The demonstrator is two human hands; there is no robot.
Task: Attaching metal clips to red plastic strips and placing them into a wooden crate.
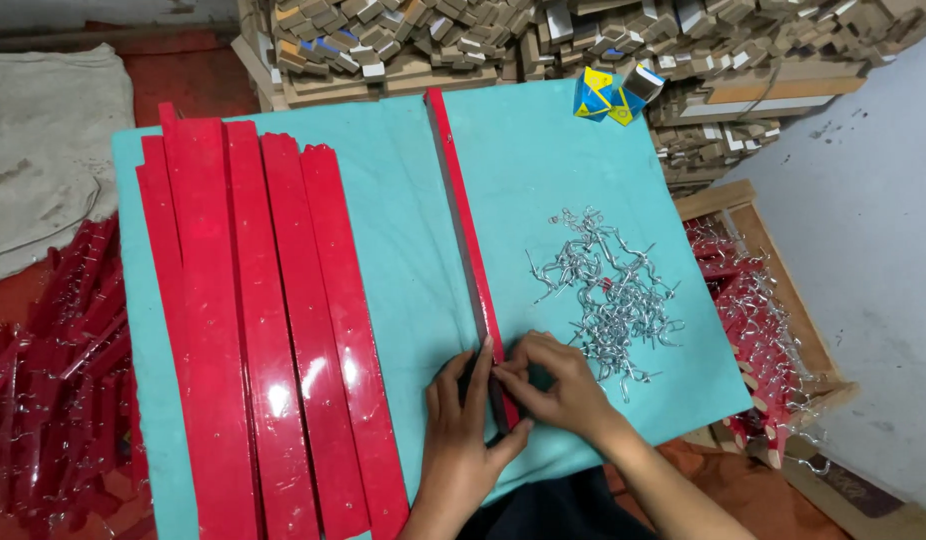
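Observation:
A long red strip stands on its edge down the middle of a turquoise board. My left hand clasps the strip's near end from the left. My right hand pinches the same end from the right, fingertips meeting my left thumb at the strip. Whether a hook is between the fingers is hidden. A pile of small silver metal hooks lies just right of my right hand.
Several red strips lie side by side on the board's left half. Finished red strips with hooks fill a wooden crate at right and a heap at left. Small cardboard boxes are stacked behind.

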